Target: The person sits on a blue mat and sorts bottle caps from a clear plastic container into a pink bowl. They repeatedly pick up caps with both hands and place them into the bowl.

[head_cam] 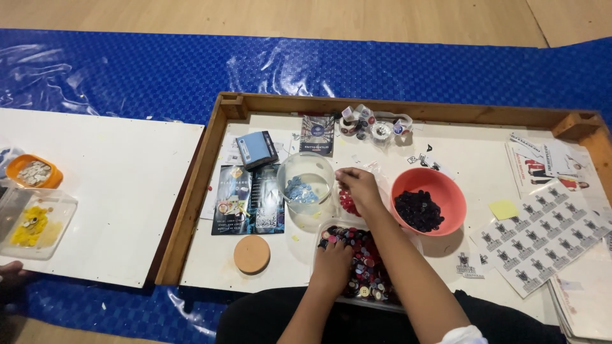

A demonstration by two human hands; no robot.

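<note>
- A shallow wooden-framed tray [191, 197] with a white floor sits on blue plastic sheeting [127, 64] spread over a wood floor; a white board [115, 191] lies beside it.
- The left hand [333, 260] rests flat, fingers spread and relaxed, on a clear rectangular container of mixed buttons [376, 280] at the tray's near edge; it grasps nothing.
- The right hand [358, 185] hovers between a clear round bowl [306, 181] holding blue buttons and a small heap of red buttons [347, 202], fingertips pinched together; whether a button is caught between them cannot be told.
- One salmon-pink bowl [428, 200] of dark buttons stands just right of that hand.
- One round cork lid [252, 254] lies near the tray's front.
- One blue box [256, 150] and several dark printed cards [248, 199] lie left of the clear bowl.
- On the white board: one orange tub [35, 172] and one clear tub of yellow pieces [33, 223].
</note>
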